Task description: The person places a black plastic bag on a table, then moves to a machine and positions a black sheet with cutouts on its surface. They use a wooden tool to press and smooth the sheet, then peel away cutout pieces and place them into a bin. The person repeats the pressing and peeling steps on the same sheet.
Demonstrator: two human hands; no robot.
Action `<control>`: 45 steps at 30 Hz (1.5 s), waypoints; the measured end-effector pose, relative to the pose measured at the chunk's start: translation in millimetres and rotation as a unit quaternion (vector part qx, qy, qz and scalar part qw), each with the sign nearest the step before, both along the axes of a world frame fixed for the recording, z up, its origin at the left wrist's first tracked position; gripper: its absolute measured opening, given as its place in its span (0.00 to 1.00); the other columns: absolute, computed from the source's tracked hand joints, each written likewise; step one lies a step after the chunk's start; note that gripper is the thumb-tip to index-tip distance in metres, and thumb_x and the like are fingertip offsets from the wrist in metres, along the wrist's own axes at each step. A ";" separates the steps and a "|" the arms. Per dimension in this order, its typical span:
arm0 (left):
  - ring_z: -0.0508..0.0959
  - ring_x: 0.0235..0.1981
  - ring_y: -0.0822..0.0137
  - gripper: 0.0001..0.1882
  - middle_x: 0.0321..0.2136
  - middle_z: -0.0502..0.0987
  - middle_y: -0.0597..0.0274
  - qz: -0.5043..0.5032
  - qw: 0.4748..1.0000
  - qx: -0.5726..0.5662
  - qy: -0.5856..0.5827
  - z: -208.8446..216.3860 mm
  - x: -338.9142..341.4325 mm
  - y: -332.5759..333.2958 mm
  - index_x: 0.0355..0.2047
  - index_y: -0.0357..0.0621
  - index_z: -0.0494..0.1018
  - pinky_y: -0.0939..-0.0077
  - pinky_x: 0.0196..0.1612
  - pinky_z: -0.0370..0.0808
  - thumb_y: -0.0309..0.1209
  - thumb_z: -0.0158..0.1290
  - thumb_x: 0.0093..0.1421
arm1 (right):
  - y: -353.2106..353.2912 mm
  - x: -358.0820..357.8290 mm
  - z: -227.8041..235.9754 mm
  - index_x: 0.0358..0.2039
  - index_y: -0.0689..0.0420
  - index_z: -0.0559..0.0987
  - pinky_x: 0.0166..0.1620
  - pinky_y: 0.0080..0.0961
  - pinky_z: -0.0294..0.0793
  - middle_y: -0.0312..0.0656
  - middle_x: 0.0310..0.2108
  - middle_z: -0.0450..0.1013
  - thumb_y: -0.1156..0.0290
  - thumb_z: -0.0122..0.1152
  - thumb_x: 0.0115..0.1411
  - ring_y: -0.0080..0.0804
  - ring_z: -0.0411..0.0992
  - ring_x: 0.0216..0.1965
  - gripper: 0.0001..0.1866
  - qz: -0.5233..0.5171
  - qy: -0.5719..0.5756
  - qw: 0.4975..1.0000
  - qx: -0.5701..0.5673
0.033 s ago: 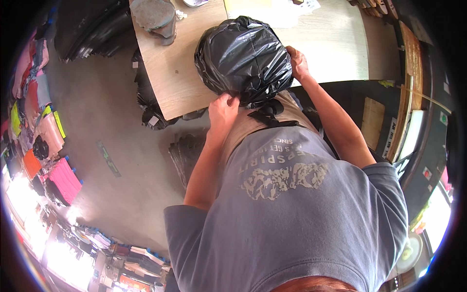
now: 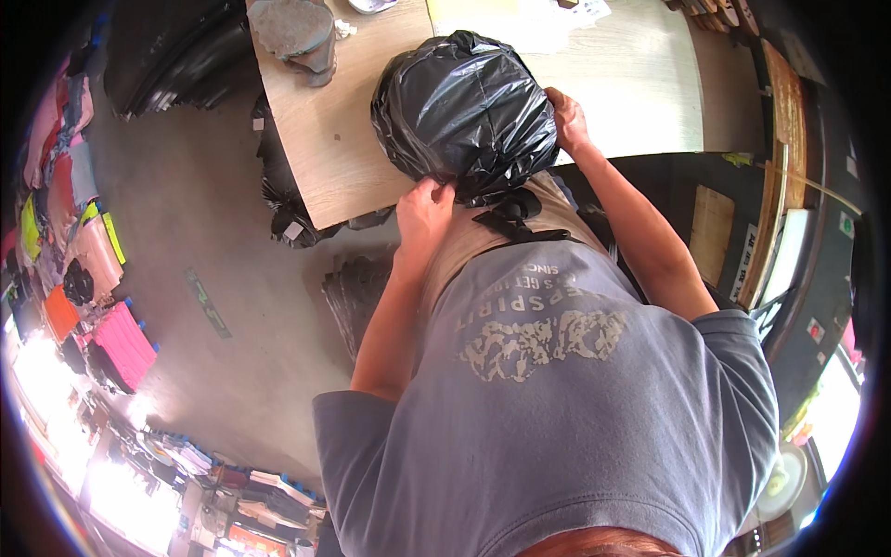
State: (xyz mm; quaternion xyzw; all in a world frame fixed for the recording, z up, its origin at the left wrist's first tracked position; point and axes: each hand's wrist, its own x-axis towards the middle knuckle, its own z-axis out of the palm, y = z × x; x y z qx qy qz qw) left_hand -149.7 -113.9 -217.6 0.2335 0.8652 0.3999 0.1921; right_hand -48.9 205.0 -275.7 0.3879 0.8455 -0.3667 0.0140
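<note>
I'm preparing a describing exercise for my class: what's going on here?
A person is handling a bulging black plastic bag at the near edge of a table. The left hand pinches the bag's near side; the right hand is against its right side. The bag's contents are hidden. A grey, rough-topped object sits to its left.

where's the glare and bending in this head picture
Head view, centre: white highlights streak the black plastic bag; head view, top: the pale tabletop looks washed out toward the right; head view, lower left: blown-out glare; head view, rim: fisheye distortion bows edges.
</note>
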 end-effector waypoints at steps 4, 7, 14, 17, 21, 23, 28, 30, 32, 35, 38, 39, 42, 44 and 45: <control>0.77 0.19 0.61 0.18 0.18 0.79 0.53 0.015 1.000 0.003 -0.020 33.3 5.2 -7.4 0.29 0.36 0.81 0.64 0.30 0.76 0.40 0.67 0.62 | -2.2 -1.7 -1.0 0.49 0.54 0.85 0.54 0.41 0.78 0.50 0.46 0.84 0.61 0.58 0.66 0.52 0.81 0.50 0.16 0.000 0.006 1.000 0.020; 0.76 0.23 0.72 0.21 0.22 0.81 0.60 -0.019 0.987 0.063 -0.150 57.1 13.6 -5.3 0.32 0.35 0.83 0.70 0.31 0.76 0.45 0.67 0.65 | -3.4 -2.9 0.4 0.49 0.53 0.85 0.54 0.41 0.78 0.50 0.46 0.84 0.61 0.59 0.66 0.52 0.81 0.50 0.16 0.001 -0.005 0.999 0.032; 0.78 0.23 0.72 0.24 0.20 0.80 0.62 -0.056 0.918 0.007 -0.392 14.3 13.3 32.2 0.33 0.36 0.85 0.74 0.31 0.74 0.48 0.59 0.71 | -1.7 -4.2 2.0 0.49 0.54 0.85 0.55 0.43 0.77 0.50 0.46 0.84 0.62 0.57 0.66 0.53 0.81 0.51 0.16 0.011 -0.006 0.999 0.039; 0.77 0.23 0.75 0.22 0.18 0.78 0.66 -0.052 0.932 0.022 -0.359 -7.7 21.5 37.6 0.35 0.37 0.87 0.75 0.32 0.74 0.46 0.58 0.71 | -0.8 -5.0 0.5 0.49 0.53 0.85 0.55 0.44 0.77 0.51 0.46 0.83 0.61 0.56 0.67 0.54 0.80 0.51 0.16 0.007 -0.005 0.999 0.039; 0.80 0.24 0.73 0.20 0.19 0.80 0.64 -0.090 0.961 -0.003 -0.263 -28.1 25.0 38.8 0.37 0.41 0.88 0.72 0.34 0.76 0.45 0.56 0.70 | 0.6 -4.1 -3.3 0.48 0.53 0.85 0.54 0.45 0.77 0.52 0.45 0.83 0.57 0.55 0.70 0.55 0.80 0.50 0.17 0.002 -0.005 0.999 0.032; 0.82 0.25 0.70 0.20 0.20 0.82 0.63 -0.104 0.963 -0.014 -0.247 -35.1 25.9 41.0 0.38 0.42 0.88 0.70 0.36 0.78 0.45 0.55 0.70 | 2.3 -3.9 -5.3 0.47 0.52 0.86 0.53 0.46 0.77 0.51 0.44 0.83 0.54 0.56 0.71 0.55 0.80 0.49 0.18 0.014 -0.018 0.998 0.053; 0.84 0.26 0.64 0.20 0.21 0.84 0.59 -0.122 0.961 -0.003 -0.246 -31.4 17.3 40.0 0.32 0.44 0.87 0.67 0.37 0.79 0.46 0.55 0.68 | 8.4 -9.3 -5.9 0.48 0.52 0.86 0.53 0.44 0.79 0.50 0.45 0.84 0.53 0.57 0.71 0.53 0.81 0.50 0.18 0.010 -0.048 0.999 0.017; 0.84 0.29 0.67 0.24 0.26 0.85 0.59 -0.146 0.932 -0.024 -0.332 -14.7 7.1 26.2 0.37 0.41 0.87 0.67 0.37 0.79 0.51 0.57 0.69 | 12.2 -10.3 -0.9 0.49 0.52 0.86 0.54 0.42 0.79 0.49 0.45 0.84 0.53 0.57 0.71 0.52 0.81 0.50 0.19 0.023 -0.053 0.998 0.019; 0.82 0.27 0.70 0.24 0.26 0.85 0.61 -0.223 0.922 -0.118 -0.294 7.8 -18.0 0.9 0.35 0.40 0.86 0.69 0.34 0.78 0.51 0.59 0.69 | 15.5 -9.1 7.1 0.48 0.54 0.87 0.56 0.39 0.79 0.49 0.46 0.84 0.54 0.58 0.69 0.49 0.82 0.49 0.20 0.003 -0.028 0.999 -0.022; 0.77 0.22 0.77 0.18 0.26 0.85 0.63 0.052 0.934 -0.032 -0.353 42.6 -51.4 -32.5 0.39 0.41 0.84 0.81 0.28 0.74 0.44 0.58 0.72 | 18.8 -6.7 21.3 0.51 0.57 0.87 0.53 0.33 0.80 0.51 0.44 0.85 0.50 0.61 0.67 0.41 0.84 0.46 0.25 -0.103 0.035 0.992 -0.061; 0.83 0.43 0.67 0.26 0.44 0.85 0.51 0.185 0.950 0.146 -0.204 47.4 -76.0 -12.1 0.53 0.34 0.80 0.72 0.48 0.79 0.49 0.52 0.75 | 18.6 -13.8 26.9 0.53 0.61 0.86 0.54 0.33 0.79 0.51 0.45 0.85 0.46 0.62 0.68 0.41 0.83 0.46 0.29 -0.099 0.063 0.985 -0.129; 0.83 0.51 0.60 0.29 0.50 0.84 0.47 0.188 0.957 0.176 -0.133 41.1 -82.6 5.9 0.59 0.33 0.77 0.67 0.55 0.78 0.49 0.50 0.76 | 18.3 -14.1 27.9 0.54 0.60 0.86 0.54 0.33 0.79 0.52 0.45 0.85 0.46 0.63 0.67 0.41 0.83 0.47 0.30 -0.052 0.068 0.990 -0.110; 0.75 0.63 0.37 0.30 0.58 0.78 0.33 0.129 0.984 0.033 -0.117 22.3 -92.1 43.4 0.60 0.33 0.76 0.55 0.64 0.72 0.48 0.42 0.78 | 17.8 -25.0 22.2 0.52 0.59 0.87 0.53 0.31 0.79 0.48 0.45 0.86 0.52 0.66 0.66 0.37 0.82 0.47 0.24 -0.023 0.020 0.992 -0.122; 0.74 0.62 0.34 0.30 0.57 0.77 0.29 0.152 0.979 0.026 -0.135 13.1 -88.9 54.7 0.58 0.31 0.76 0.55 0.64 0.72 0.47 0.39 0.78 | 18.6 -27.3 17.7 0.51 0.62 0.86 0.50 0.26 0.78 0.44 0.43 0.86 0.60 0.68 0.64 0.28 0.82 0.44 0.21 -0.023 0.009 0.993 -0.113; 0.75 0.61 0.34 0.30 0.56 0.77 0.29 0.179 0.972 0.060 -0.139 9.6 -85.9 57.3 0.57 0.31 0.77 0.54 0.64 0.72 0.47 0.38 0.78 | 19.1 -27.5 15.1 0.51 0.61 0.87 0.50 0.27 0.79 0.44 0.43 0.87 0.60 0.69 0.63 0.28 0.82 0.43 0.21 -0.023 -0.002 0.995 -0.100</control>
